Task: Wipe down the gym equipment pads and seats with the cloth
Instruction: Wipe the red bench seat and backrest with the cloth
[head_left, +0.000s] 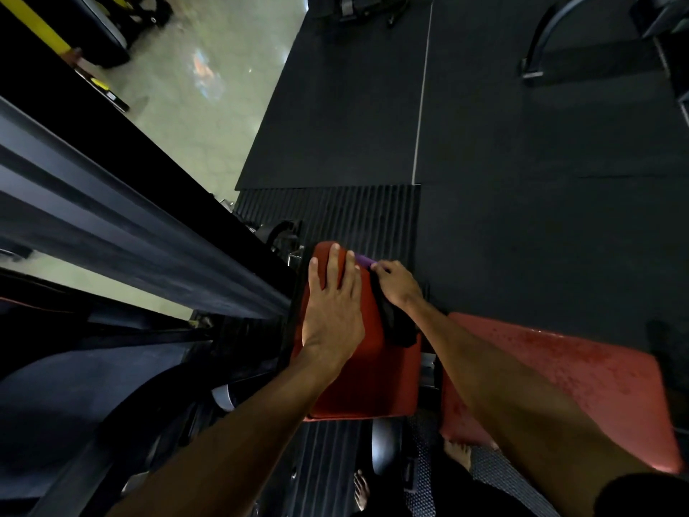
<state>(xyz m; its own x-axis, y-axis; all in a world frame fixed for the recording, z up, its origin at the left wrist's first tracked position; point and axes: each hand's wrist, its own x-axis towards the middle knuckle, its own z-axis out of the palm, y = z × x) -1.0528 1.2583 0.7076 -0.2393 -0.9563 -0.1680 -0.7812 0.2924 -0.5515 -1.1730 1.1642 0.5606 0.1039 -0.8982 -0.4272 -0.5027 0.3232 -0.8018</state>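
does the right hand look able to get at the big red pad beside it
Probably yes: the right hand, gripping the dark cloth, is right beside the large red padded seat, nothing between them.

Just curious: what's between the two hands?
Head view: a narrow strip of red pad, and a purple piece by the right hand, which grips the dark cloth.

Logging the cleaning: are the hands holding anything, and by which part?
The right hand grips the dark cloth by one end; the left hand lies flat on the red pad, holding nothing.
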